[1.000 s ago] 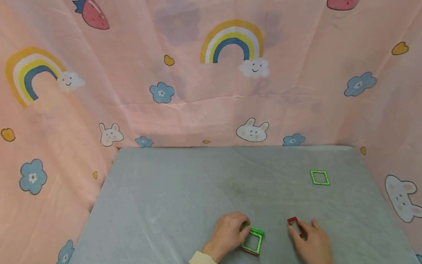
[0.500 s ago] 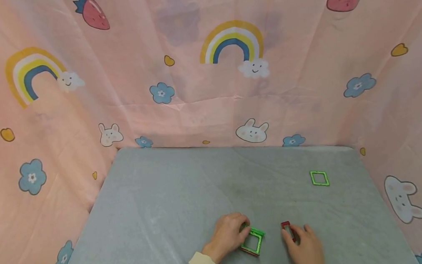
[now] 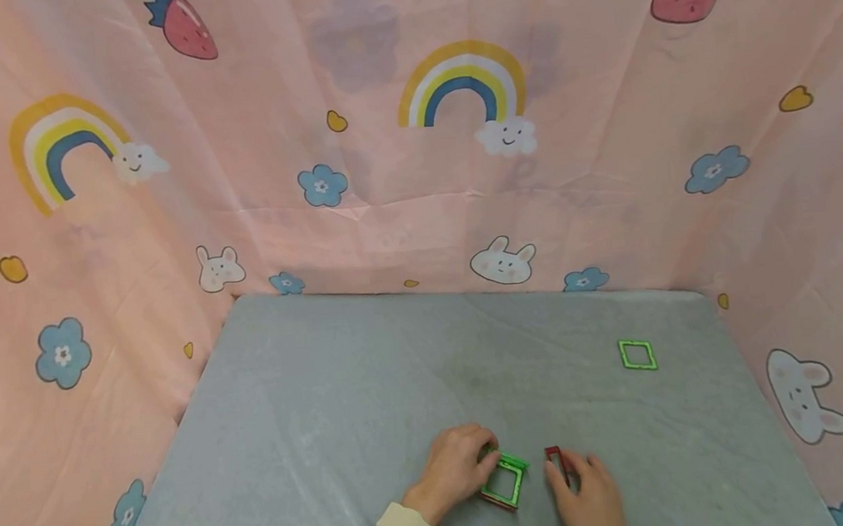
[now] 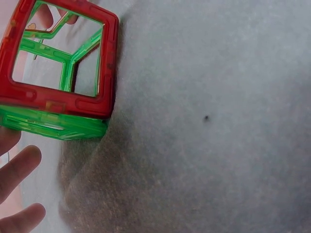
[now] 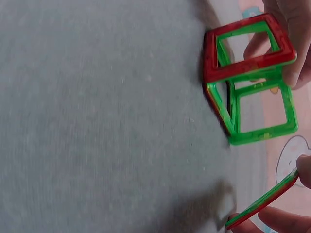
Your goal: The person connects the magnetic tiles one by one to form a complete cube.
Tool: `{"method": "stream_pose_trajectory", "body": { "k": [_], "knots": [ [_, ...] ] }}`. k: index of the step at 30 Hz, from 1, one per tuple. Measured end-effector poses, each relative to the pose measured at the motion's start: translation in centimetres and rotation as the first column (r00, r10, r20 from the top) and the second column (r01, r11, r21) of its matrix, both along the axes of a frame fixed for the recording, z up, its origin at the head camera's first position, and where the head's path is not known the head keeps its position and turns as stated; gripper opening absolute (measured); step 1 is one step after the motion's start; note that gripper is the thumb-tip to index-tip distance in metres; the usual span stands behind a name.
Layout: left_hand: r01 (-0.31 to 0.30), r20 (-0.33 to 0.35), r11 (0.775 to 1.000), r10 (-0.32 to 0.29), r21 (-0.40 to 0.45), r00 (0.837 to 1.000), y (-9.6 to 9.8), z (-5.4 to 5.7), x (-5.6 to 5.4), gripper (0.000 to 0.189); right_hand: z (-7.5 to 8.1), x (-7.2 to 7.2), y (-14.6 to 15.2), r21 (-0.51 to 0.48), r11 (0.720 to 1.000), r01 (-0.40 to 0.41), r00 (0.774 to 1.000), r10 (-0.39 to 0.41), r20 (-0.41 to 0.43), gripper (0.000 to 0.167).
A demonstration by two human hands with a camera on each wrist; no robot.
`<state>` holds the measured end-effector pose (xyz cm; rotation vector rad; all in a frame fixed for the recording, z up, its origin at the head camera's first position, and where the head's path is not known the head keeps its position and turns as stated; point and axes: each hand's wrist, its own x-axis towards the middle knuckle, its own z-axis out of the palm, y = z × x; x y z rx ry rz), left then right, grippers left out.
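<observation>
My left hand grips the upper left corner of a small box built from magnetic tiles, which are open square frames. Seen in the left wrist view, the box has a red square tile on one face and green tiles on its sides. To the right of it, my right hand pinches a single red magnetic tile. That tile shows edge-on in the right wrist view, green along one side and red along the other. A gap separates it from the box.
A loose green square tile lies flat toward the back right of the grey-covered table. A pink printed curtain encloses the table at the back and both sides.
My right hand has carried the pinched tile leftward, closer to the box, and the tile has turned more edge-on. The left hand and the box have stayed in place.
</observation>
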<state>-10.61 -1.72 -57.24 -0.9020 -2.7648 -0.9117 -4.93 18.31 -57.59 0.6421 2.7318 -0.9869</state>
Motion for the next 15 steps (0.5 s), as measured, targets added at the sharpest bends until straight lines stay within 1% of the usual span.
{"method": "stream_pose_trajectory", "body": {
  "k": [5, 9, 15],
  "knots": [
    [0.002, -0.003, 1.0, -0.002, 0.0, 1.0, 0.0, 0.1, 0.0, 0.004, 0.3, 0.1, -0.7, -0.012, 0.999, 0.037, 0.999, -0.037, 0.02, 0.059],
    [0.0, -0.012, 1.0, 0.0, 0.0, 1.0, 0.0, 0.0, 0.0, 0.004, 0.4, 0.2, -1.0, -0.018, 0.999, 0.035, 0.999, -0.035, 0.017, 0.06],
    [-0.007, -0.018, 1.0, 0.007, -0.016, 1.0, 0.1, 0.1, 0.0, 0.002, 0.4, 0.4, -1.4, -0.024, 1.0, 0.017, 0.999, -0.018, -0.029, 0.054]
  ]
}}
